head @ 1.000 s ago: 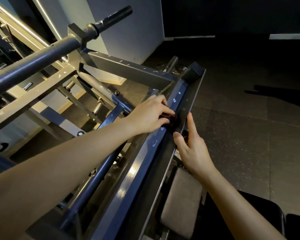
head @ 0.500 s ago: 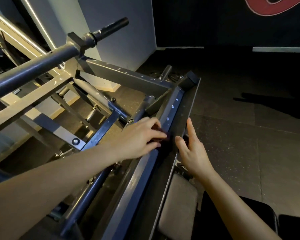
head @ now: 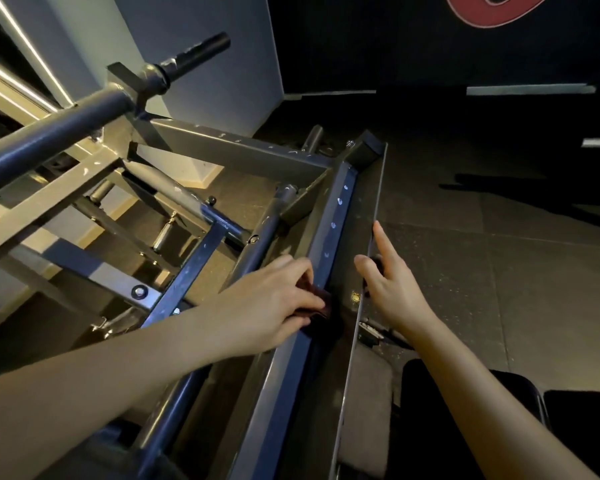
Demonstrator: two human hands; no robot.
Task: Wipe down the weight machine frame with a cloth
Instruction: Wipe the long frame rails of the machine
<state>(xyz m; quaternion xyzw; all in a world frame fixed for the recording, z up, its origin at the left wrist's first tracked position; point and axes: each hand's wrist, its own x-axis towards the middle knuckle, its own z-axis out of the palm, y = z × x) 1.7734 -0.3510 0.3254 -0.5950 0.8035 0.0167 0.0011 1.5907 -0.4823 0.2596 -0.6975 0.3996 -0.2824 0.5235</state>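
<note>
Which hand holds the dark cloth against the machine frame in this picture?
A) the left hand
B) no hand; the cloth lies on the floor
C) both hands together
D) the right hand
A: the left hand grips the dark cloth on the frame rail, while the right hand rests on the thin outer edge without cloth.

Dark maroon cloth [head: 321, 303], grey frame [head: 243, 150], speckled black floor [head: 482, 289].

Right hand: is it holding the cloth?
No, the right hand rests open on the frame's thin edge; the left hand presses the dark cloth.
</note>
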